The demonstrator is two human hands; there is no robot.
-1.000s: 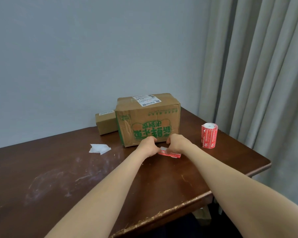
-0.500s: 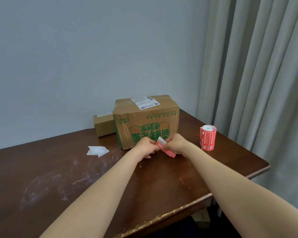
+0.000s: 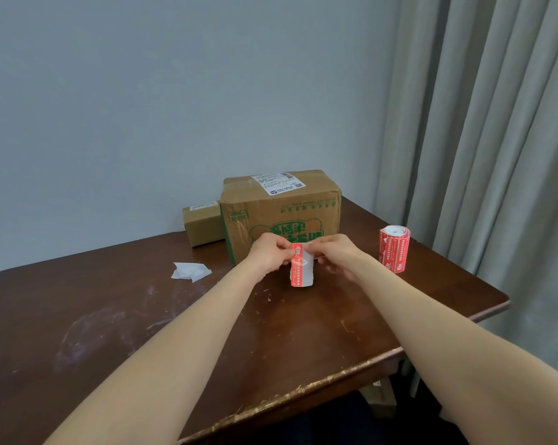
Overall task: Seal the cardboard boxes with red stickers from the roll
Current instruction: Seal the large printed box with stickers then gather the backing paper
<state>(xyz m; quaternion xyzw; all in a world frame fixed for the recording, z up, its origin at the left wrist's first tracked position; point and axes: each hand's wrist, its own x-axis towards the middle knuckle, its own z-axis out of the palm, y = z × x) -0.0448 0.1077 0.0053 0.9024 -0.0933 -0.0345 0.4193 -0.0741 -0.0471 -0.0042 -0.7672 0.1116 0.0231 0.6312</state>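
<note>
Red sticker [image 3: 296, 272] now raised, hanging upright just before large cardboard box [image 3: 280, 213]; one second ago you held it low and flat. Your left hand [image 3: 269, 255] pinches its top edge, right hand [image 3: 334, 256] pinches white backing [image 3: 308, 264]. Peel apparently started; no sticker on box yet. Sticker roll [image 3: 395, 249] right of box.

Single view, worn on your head. You look forward and down across the brown table [image 3: 110, 316], from its near edge toward the corner where the grey wall [image 3: 174, 91] meets the curtain [image 3: 496, 123]. Your forearms enter from the bottom corners. Left hand [image 3: 268, 256] and right hand [image 3: 335, 255] meet mid-frame, pinching the sticker strip [image 3: 301, 269], near the large box [image 3: 280, 213]. Wide lens: the table's right corner shows; the bottom edge of the frame cuts off its near edge.
</note>
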